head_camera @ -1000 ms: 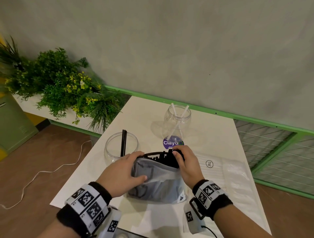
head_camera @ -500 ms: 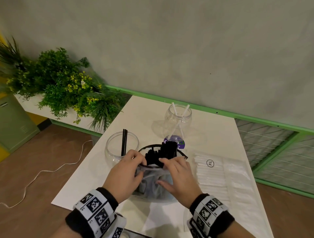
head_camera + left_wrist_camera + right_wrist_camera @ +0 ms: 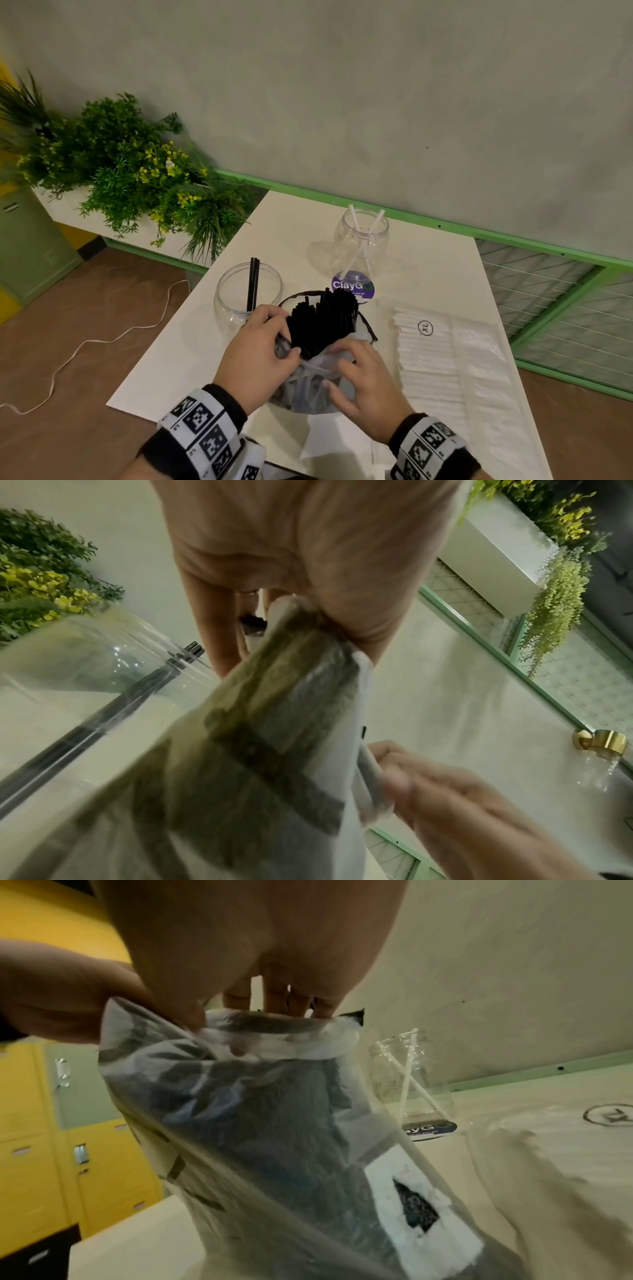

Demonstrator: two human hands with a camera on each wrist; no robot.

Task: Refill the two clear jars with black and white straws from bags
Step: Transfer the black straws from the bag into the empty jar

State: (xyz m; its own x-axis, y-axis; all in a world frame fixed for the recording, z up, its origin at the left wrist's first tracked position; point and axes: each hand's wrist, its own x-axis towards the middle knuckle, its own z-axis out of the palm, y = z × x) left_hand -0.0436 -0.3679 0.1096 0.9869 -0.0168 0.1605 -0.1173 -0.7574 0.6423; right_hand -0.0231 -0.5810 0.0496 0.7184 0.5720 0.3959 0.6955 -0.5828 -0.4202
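A clear plastic bag of black straws (image 3: 308, 380) stands upright on the white table (image 3: 191, 349), and the black straws (image 3: 322, 318) stick out of its open top. My left hand (image 3: 287, 342) pinches the bag's left side just under the straws. My right hand (image 3: 339, 356) grips the rolled-down plastic on the right; in the right wrist view its fingers (image 3: 291, 1001) curl over the bag's rim (image 3: 274, 1039). A clear jar (image 3: 236, 301) with a few black straws stands left of the bag. Behind it a second jar (image 3: 363, 240) holds two white straws.
A flat bag of white straws (image 3: 438, 359) marked XL lies on the table to the right. A purple round sticker (image 3: 352, 286) lies under the far jar. Green plants (image 3: 137, 171) fill a planter at the left. A white cable (image 3: 102, 339) runs over the floor.
The plastic has been pushed down, so the black straws stand further out of the bag. My right hand moved from the straw tops to the bag's side; the bag now stands upright.
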